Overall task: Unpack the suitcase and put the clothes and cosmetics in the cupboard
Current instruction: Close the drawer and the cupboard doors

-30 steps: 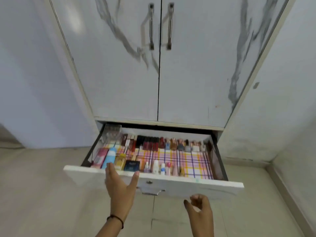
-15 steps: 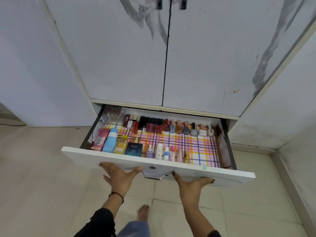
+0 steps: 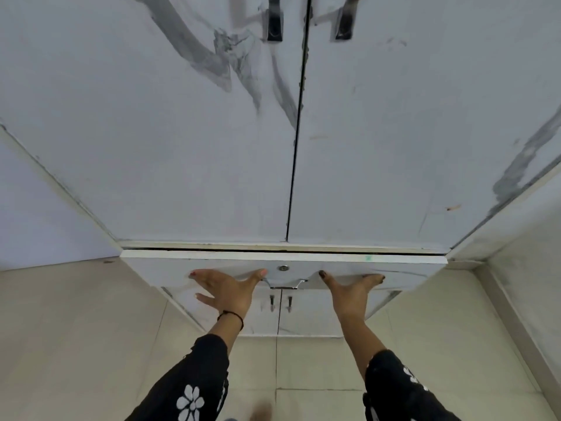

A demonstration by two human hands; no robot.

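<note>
Cupboard (image 3: pixel 182 147) fills most of the view, its two tall marbled doors shut and meeting at a dark centre seam. Their upper parts run out of the top edge, so only the lower ends of the two door handles (image 3: pixel 274 22) show. Pale floor tiles (image 3: pixel 60 329) spread on both sides and below.

Under the tall doors sits the drawer (image 3: pixel 409 271), pushed in almost flush, with a thin dark line along its top. Its inside is hidden, so no cosmetics can be seen. Beneath it, a lower pair of doors (image 3: pixel 303 317) is partly covered by the forearms and black flower-print sleeves (image 3: pixel 194 381).

The left hand (image 3: pixel 226 288) and the right hand (image 3: pixel 349 291) press flat on the drawer front with fingers spread and straight, gripping nothing. Between the thumbs lie the metal drawer handle (image 3: pixel 285 284), untouched, and a small round lock (image 3: pixel 283 268) just above it. A thin dark band (image 3: pixel 232 314) circles the left wrist. A blur at the bottom edge is too vague to identify.
</note>
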